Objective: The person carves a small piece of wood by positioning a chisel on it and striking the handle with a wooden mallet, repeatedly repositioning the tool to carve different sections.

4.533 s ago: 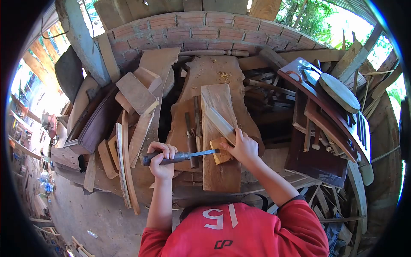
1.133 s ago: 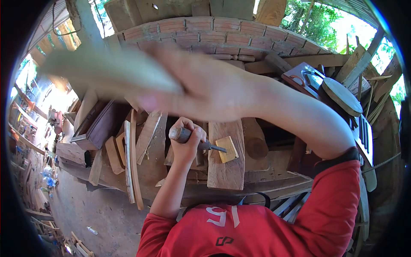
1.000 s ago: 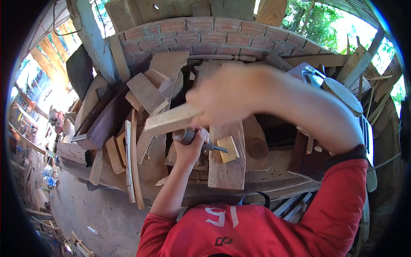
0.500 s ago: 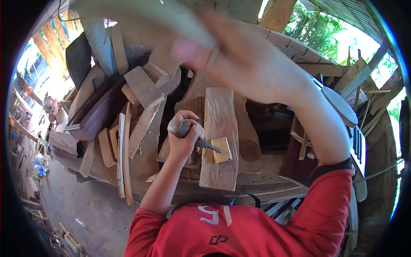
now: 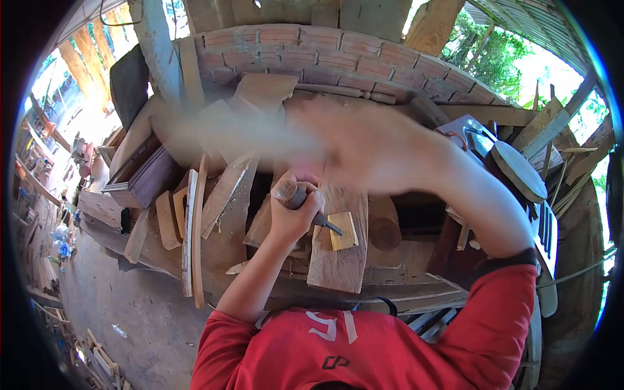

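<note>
My left hand point(image 5: 298, 214) is wrapped round the wooden handle of a chisel point(image 5: 327, 224), held at a slant. The blade's tip meets a small yellowish wood block point(image 5: 346, 240), which lies on a thick plank point(image 5: 337, 268). Marks on the block are too small to make out. Above and beyond the chisel, my right hand point(image 5: 383, 149) is smeared by motion, closed round a pale wooden club point(image 5: 234, 136). The club points left, and its blurred far end overlaps the wood pieces behind it.
Wood offcuts and thin strips point(image 5: 199, 227) lie to the left beside a dark wooden drawer-like box point(image 5: 140, 182). A round log end point(image 5: 385, 233) is right of the plank. A low brick wall point(image 5: 273, 49) stands behind; a round wooden disc point(image 5: 520, 170) leans at right.
My right hand and the club have swung down from high in the view towards the chisel handle. The left hand still grips the chisel on the block; the view has shifted slightly.
</note>
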{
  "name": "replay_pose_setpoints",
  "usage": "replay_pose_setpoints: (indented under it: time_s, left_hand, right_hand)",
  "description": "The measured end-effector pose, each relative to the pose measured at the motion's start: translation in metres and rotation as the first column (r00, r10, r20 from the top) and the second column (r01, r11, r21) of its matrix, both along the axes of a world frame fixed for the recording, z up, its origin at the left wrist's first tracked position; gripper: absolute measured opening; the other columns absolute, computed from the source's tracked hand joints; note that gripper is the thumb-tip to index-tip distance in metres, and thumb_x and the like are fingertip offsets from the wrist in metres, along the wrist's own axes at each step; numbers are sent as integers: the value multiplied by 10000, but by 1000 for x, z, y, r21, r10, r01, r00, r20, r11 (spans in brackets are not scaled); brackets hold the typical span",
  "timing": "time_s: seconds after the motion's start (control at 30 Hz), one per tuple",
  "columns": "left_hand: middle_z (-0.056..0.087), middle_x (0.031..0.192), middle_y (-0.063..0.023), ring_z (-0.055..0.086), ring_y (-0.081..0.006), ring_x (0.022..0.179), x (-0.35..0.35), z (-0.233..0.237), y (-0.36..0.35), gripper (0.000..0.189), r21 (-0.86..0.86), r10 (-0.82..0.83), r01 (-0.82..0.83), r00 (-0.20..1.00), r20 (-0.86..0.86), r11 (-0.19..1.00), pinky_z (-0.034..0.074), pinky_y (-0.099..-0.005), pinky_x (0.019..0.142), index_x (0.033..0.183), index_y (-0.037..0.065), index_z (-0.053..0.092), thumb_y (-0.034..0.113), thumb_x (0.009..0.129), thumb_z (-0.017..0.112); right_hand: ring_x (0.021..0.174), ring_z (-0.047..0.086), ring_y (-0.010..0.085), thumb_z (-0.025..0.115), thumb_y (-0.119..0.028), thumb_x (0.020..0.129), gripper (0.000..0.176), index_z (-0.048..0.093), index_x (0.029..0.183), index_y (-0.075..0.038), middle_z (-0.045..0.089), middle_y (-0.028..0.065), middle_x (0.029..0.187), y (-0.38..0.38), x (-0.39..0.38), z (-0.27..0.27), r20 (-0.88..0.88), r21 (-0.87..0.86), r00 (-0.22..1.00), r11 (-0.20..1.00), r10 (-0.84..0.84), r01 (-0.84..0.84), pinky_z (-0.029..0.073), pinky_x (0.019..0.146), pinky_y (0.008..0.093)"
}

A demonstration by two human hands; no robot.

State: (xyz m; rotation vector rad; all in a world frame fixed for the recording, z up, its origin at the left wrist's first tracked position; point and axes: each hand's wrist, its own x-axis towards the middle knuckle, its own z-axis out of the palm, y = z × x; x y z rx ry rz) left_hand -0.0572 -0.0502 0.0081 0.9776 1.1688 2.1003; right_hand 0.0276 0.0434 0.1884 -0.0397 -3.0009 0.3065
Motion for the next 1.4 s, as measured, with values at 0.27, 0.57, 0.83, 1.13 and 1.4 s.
replay_pose_setpoints:
  time_s: [0.27, 0.57, 0.83, 1.13, 1.4]
  left_hand:
    - [553, 610, -37, 524, -70, 536, 0, 2, -3, 192, -11, -43, 42, 999, -29, 999, 428, -205, 509, 922, -18, 500, -42, 731, 499]
    - [545, 609, -49, 523, -82, 539, 0, 3, -4, 189, 2, -38, 38, 996, -77, 999, 428, -214, 503, 918, -32, 493, -57, 730, 486]
    - [521, 628, -53, 498, -98, 544, -4, -7, -11, 202, 57, -83, 80, 995, 49, 995, 419, -232, 535, 941, -21, 463, -72, 746, 473]
    - [453, 594, -39, 426, -110, 532, -14, -13, -18, 179, 60, -38, 34, 997, 71, 998, 390, -266, 532, 926, 5, 456, 5, 751, 493]
    - [404, 552, -27, 380, -117, 487, -32, -31, -11, 99, 255, -74, 0, 956, 283, 967, 342, -269, 518, 862, 30, 453, 51, 769, 482]
  right_hand:
    - [784, 595, 348, 440, -463, 848, 508, 460, 1077, -10, 599, 187, 815, 11, 10, 37, -379, -29, 922, 997, -74, 68, 449, 682, 440]
    - [793, 602, 347, 515, -418, 820, 543, 409, 1182, -28, 599, 217, 883, 16, 30, 24, 287, 259, 927, 951, -241, 167, 464, 702, 412]
    - [824, 582, 385, 587, -492, 741, 582, 470, 1065, -23, 598, 223, 876, 53, 61, -145, -9, -186, 835, 821, -550, 539, 457, 697, 431]
    - [918, 574, 344, 685, -576, 585, 793, 473, 1091, -2, 594, 214, 959, 34, 87, -252, 247, -374, 698, 599, -672, 708, 447, 768, 396]
    - [1000, 541, 343, 704, -584, 562, 937, 399, 1195, 36, 548, 249, 1060, 29, 88, -250, 324, -418, 649, 511, -688, 751, 428, 832, 378]
